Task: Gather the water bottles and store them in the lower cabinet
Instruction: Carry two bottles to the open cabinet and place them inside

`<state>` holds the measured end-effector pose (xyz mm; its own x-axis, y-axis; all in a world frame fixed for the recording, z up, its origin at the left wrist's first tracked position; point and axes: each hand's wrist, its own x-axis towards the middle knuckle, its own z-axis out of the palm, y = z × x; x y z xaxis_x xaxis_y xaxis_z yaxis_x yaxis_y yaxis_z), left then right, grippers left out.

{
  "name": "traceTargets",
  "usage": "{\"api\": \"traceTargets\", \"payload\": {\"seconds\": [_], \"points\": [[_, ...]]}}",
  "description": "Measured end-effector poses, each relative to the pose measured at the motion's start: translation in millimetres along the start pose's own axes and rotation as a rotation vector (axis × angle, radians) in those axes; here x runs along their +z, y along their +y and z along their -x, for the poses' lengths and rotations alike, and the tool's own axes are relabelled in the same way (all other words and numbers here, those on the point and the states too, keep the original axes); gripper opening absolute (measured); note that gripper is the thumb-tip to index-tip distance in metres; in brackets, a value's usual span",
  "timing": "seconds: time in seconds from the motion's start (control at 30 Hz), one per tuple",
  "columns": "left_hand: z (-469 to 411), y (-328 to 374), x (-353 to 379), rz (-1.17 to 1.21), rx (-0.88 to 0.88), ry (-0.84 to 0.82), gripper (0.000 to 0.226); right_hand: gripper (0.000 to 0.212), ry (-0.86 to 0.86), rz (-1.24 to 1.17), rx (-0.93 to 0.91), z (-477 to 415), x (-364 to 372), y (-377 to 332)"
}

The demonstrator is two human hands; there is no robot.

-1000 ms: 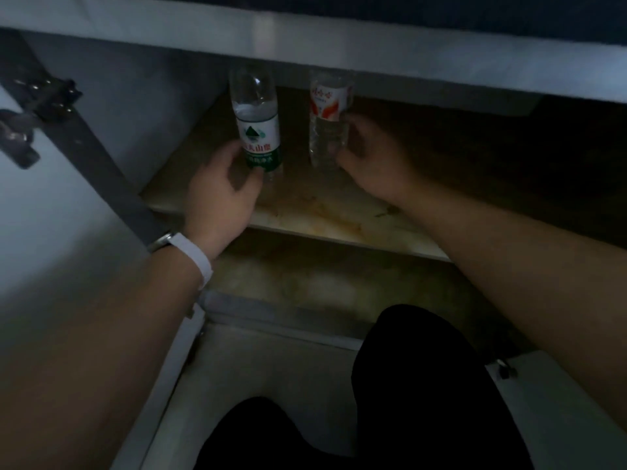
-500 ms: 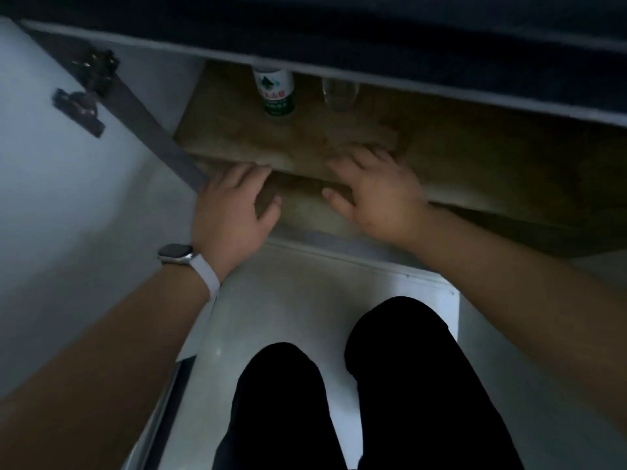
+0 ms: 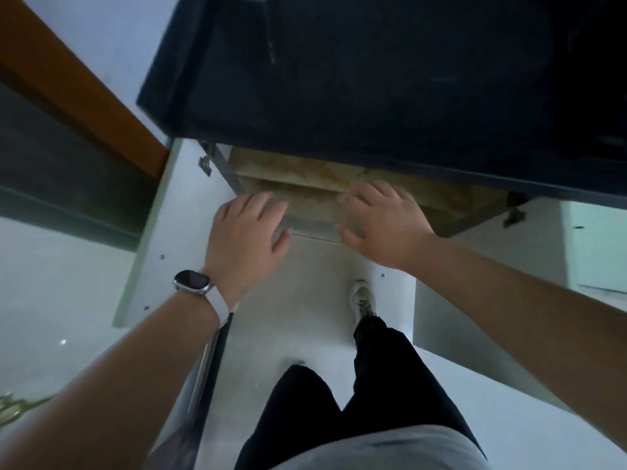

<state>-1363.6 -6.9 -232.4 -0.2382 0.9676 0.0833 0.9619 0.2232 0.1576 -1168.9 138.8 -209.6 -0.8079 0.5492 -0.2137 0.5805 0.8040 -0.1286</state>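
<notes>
I look steeply down at the lower cabinet, whose brown marbled shelf [image 3: 305,171] shows under the dark countertop [image 3: 373,79]. No water bottle is in view; the countertop hides the back of the shelf. My left hand [image 3: 246,232], with a watch on the wrist, hovers in front of the cabinet's lower edge, fingers spread and empty. My right hand [image 3: 380,222] is beside it, also spread and empty, its fingertips over the shelf's front edge.
The left cabinet door [image 3: 176,232] stands open beside my left arm, the right door [image 3: 475,300] open under my right arm. My legs and one shoe [image 3: 363,298] are on the pale floor below. A wooden door frame [image 3: 78,86] runs at the left.
Both hands let go of the two bottles standing on the shelf and drew back out of the cabinet. The view rose, and the bottles went out of sight under the countertop.
</notes>
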Motion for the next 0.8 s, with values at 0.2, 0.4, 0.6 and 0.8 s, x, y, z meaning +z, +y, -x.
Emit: {"api": "traceTargets", "payload": {"seconds": [0.2,0.4,0.6,0.8], "points": [[24,18,-85,-0.014,0.111,0.031,0.048,0.052,0.081,0.058,0.050,60,-93,-44],[19,29,-135,-0.046,0.237,0.140,0.048,0.053,0.178,0.136,0.104,98,-137,-56],[24,74,-161,-0.057,0.330,0.215,0.047,0.055,0.238,0.152,0.150,140,-151,-43],[18,159,-168,-0.073,0.413,0.235,0.044,0.060,0.295,0.151,0.229,211,-164,8]]}}
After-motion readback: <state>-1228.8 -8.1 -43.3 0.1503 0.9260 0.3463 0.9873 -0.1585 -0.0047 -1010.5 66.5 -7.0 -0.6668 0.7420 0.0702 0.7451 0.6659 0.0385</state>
